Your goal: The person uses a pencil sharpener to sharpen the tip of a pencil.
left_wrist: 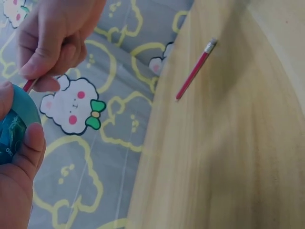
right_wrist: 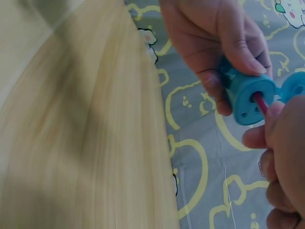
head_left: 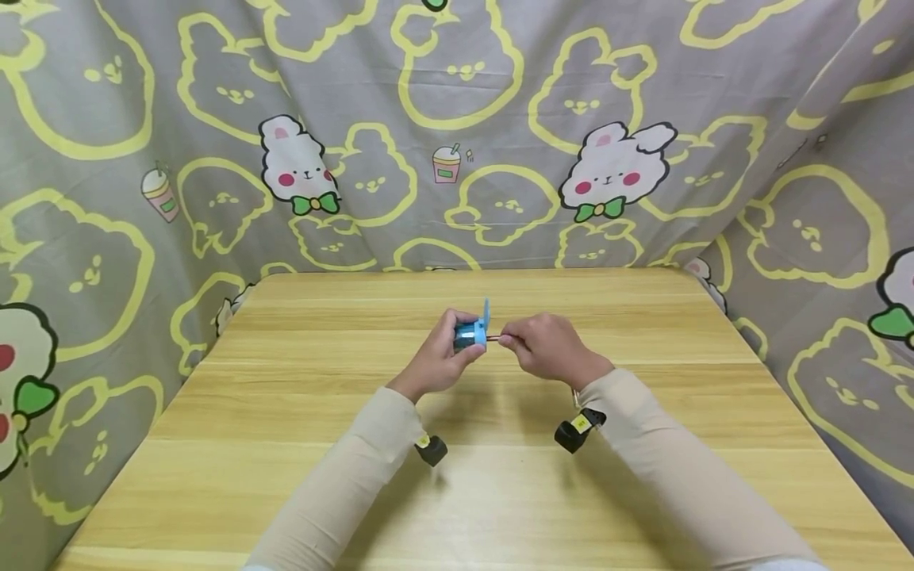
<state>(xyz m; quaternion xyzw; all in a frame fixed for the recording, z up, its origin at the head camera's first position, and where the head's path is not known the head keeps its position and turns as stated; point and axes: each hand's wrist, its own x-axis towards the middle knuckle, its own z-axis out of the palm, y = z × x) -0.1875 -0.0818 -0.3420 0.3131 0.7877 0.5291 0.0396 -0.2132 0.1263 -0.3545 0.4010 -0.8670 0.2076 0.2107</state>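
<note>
My left hand (head_left: 434, 362) grips a blue pencil sharpener (head_left: 467, 335) with a see-through body, held above the table. Its flip lid (right_wrist: 291, 87) stands open. In the right wrist view the sharpener's end face shows several holes, and a red pencil (right_wrist: 260, 103) is in one of them. The thumb and fingers of my right hand (head_left: 550, 347) pinch this pencil close to the sharpener, so most of its length is hidden in the hand. A second red pencil (left_wrist: 195, 71), with a metal ferrule at one end, lies on the table in the left wrist view.
The light wooden table (head_left: 343, 317) extends around both hands. Grey curtains (head_left: 500, 87) with yellow cartoon outlines hang behind it and on both sides. A small black camera (head_left: 431, 450) sits at the left wrist, another black camera (head_left: 571, 434) at the right.
</note>
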